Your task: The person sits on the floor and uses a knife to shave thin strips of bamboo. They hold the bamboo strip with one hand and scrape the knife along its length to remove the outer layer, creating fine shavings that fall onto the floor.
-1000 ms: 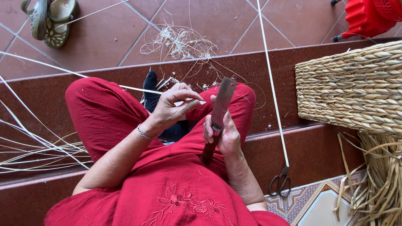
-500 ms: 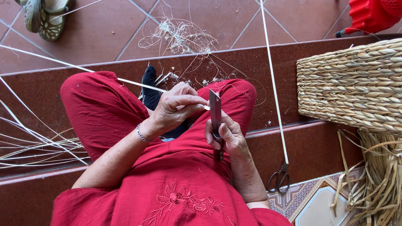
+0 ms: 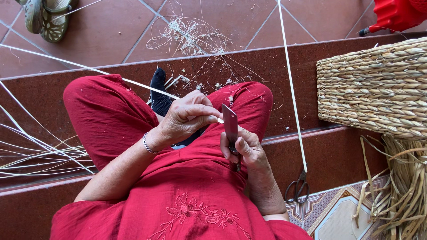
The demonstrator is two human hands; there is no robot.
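Person in red sits on tiled step, mid-work on cane. Left hand pinches pale strip against knife; right hand closed round knife handle, blade upright over lap. Strip runs far-left from the fingers across left knee. Shavings litter floor beyond the knees: some trimming judged done. Bundle of strips waits at left. Basket at right, scissors on lower step.
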